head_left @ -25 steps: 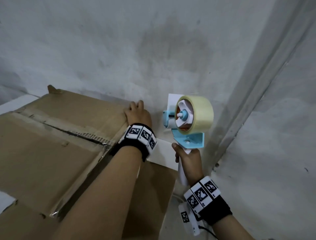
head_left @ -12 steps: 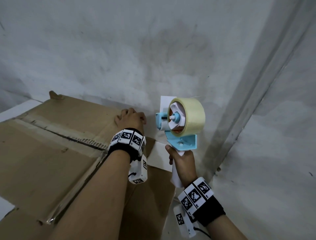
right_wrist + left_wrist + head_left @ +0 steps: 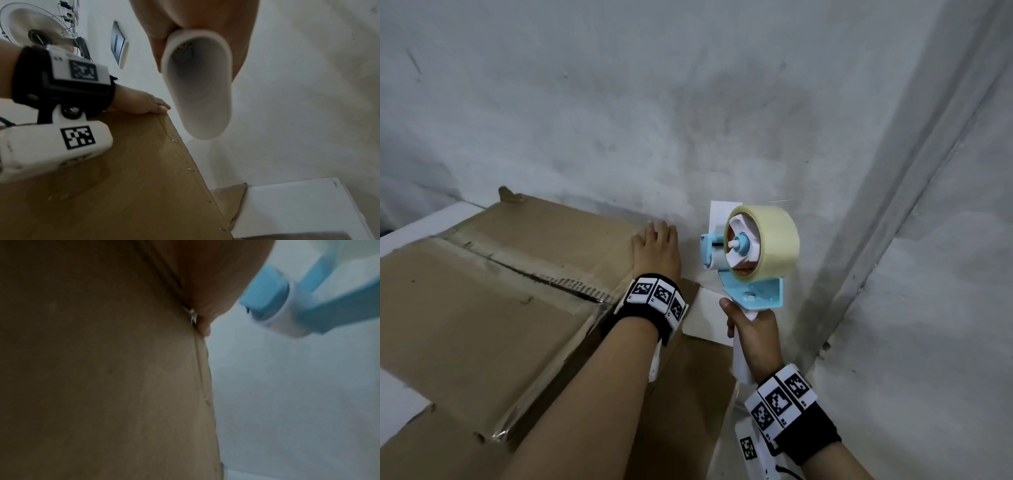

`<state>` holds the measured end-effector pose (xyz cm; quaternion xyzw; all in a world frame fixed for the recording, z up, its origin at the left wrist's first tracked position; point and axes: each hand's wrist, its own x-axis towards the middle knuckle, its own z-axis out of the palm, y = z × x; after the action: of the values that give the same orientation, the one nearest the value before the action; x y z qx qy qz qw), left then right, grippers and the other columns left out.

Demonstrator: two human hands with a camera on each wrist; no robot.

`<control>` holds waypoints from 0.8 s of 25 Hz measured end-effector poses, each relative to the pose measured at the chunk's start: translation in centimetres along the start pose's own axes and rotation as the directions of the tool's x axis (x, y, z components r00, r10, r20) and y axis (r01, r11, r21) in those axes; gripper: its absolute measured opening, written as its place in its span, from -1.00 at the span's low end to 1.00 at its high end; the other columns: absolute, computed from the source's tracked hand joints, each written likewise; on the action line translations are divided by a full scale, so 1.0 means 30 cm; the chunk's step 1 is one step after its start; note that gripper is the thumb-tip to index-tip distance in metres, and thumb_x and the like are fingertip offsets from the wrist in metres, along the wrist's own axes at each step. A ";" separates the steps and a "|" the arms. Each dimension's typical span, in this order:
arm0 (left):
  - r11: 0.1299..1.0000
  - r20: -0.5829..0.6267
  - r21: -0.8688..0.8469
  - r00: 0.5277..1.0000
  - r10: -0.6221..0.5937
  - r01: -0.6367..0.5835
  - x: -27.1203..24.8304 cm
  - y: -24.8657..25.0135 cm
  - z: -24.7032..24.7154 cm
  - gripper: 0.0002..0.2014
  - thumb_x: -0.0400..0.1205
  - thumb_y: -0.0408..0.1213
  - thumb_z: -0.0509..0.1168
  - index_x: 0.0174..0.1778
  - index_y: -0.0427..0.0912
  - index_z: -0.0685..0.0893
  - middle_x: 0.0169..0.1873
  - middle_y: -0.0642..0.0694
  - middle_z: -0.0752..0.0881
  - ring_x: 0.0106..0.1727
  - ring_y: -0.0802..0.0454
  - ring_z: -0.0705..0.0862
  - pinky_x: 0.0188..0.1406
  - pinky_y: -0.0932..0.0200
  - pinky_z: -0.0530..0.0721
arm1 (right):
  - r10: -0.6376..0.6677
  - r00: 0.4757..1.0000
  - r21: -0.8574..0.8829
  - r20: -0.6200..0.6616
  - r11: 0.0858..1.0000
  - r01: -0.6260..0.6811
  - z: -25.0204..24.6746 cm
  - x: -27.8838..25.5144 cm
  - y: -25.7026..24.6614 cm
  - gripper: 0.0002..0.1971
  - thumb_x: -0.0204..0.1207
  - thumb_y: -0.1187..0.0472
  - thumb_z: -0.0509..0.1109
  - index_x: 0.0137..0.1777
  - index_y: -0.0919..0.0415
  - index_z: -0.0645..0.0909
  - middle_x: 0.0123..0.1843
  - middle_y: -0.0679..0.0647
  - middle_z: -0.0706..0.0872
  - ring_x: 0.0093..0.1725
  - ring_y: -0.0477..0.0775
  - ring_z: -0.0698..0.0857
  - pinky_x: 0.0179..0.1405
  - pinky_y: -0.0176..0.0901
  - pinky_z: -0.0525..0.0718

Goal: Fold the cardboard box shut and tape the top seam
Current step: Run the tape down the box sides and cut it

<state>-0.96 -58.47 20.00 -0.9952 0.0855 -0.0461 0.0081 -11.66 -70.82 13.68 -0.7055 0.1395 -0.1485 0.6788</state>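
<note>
Cardboard box (image 3: 482,308) under left hand (image 3: 657,246), flaps down, seam untaped; fingers now flattened at far corner, curled half a second ago. Tape dispenser (image 3: 750,253) just beside, gripped by right hand (image 3: 753,329), poised.

One cardboard box (image 3: 482,308), one tape dispenser (image 3: 750,263), two hands (image 3: 657,246).
</note>
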 end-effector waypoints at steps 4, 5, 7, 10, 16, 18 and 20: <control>0.994 0.079 0.105 0.997 -0.015 0.007 -0.133 0.001 -0.017 -0.41 0.72 -0.27 -0.14 0.60 -0.24 -0.30 0.64 -0.16 -0.23 0.66 -0.18 -0.22 0.59 -0.27 -0.06 | -0.011 1.000 -0.017 -0.007 1.000 0.011 -0.014 -0.019 -0.015 -0.69 0.48 0.22 0.43 -0.47 0.15 0.49 -0.56 0.07 0.55 -0.61 -0.20 0.51 -0.31 -0.23 0.50; 0.988 0.052 0.153 0.999 -0.011 0.003 -0.185 -0.008 -0.010 -0.40 0.72 -0.23 -0.16 0.58 -0.25 -0.35 0.63 -0.17 -0.27 0.65 -0.18 -0.26 0.58 -0.28 -0.14 | -0.020 1.000 -0.024 0.000 1.000 0.020 -0.016 -0.031 -0.029 -0.68 0.48 0.22 0.43 -0.48 0.15 0.48 -0.56 0.07 0.55 -0.61 -0.20 0.51 -0.31 -0.24 0.51; 0.964 -0.025 0.265 1.000 0.012 -0.005 -0.278 -0.032 0.021 -0.36 0.72 -0.17 -0.18 0.53 -0.30 -0.45 0.61 -0.21 -0.35 0.63 -0.19 -0.32 0.57 -0.24 -0.27 | -0.051 0.998 -0.023 0.029 0.998 0.052 -0.017 -0.055 -0.041 -0.69 0.49 0.22 0.41 -0.47 0.13 0.47 -0.54 0.07 0.54 -0.60 -0.20 0.51 -0.35 -0.34 0.51; 0.948 -0.051 0.316 0.998 0.040 -0.022 -0.394 -0.078 0.070 -0.37 0.72 -0.18 -0.19 0.40 -0.41 -0.52 0.52 -0.23 -0.48 0.61 -0.15 -0.38 0.47 -0.11 -0.44 | -0.065 0.995 -0.010 0.072 0.998 0.066 -0.005 -0.108 -0.051 -0.72 0.49 0.23 0.42 -0.44 0.11 0.50 -0.52 0.07 0.56 -0.59 -0.18 0.51 -0.37 -0.35 0.52; 0.979 -0.146 0.001 0.968 -0.203 0.206 -0.549 -0.109 -0.011 -0.44 0.67 -0.30 -0.08 0.60 -0.33 -0.03 0.63 -0.24 0.10 0.65 -0.13 0.09 0.62 -0.05 -0.01 | -0.055 0.984 -0.053 0.170 0.996 0.065 0.032 -0.217 -0.059 -0.80 0.46 0.20 0.46 -0.36 0.19 0.57 -0.55 -0.06 0.61 -0.52 -0.16 0.58 -0.37 -0.36 0.54; 0.966 -0.018 -0.072 0.969 -0.248 0.247 -0.534 -0.153 -0.051 -0.47 0.72 -0.34 -0.14 0.62 -0.21 -0.09 0.65 -0.14 -0.01 0.66 -0.11 0.02 0.63 -0.08 -0.05 | -0.048 0.976 -0.079 0.213 0.995 0.066 0.046 -0.250 -0.058 -0.82 0.46 0.17 0.45 -0.26 0.25 0.59 -0.48 0.03 0.60 -0.44 -0.01 0.59 -0.24 -0.17 0.53; 0.983 0.015 -0.016 0.983 -0.181 0.181 -0.537 -0.177 -0.055 -0.47 0.73 -0.31 -0.15 0.63 -0.17 -0.16 0.66 -0.12 -0.09 0.66 -0.14 -0.02 0.62 -0.07 -0.02 | -0.040 0.970 -0.078 0.238 0.995 0.060 0.057 -0.278 -0.054 -0.80 0.46 0.15 0.46 -0.20 0.29 0.59 -0.42 0.01 0.59 -0.38 0.03 0.58 -0.18 -0.13 0.52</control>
<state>-16.01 -50.49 20.30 -0.9992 -0.0049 -0.0393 -0.0042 -18.63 -65.87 15.07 -0.7494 0.0462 -0.0746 0.6563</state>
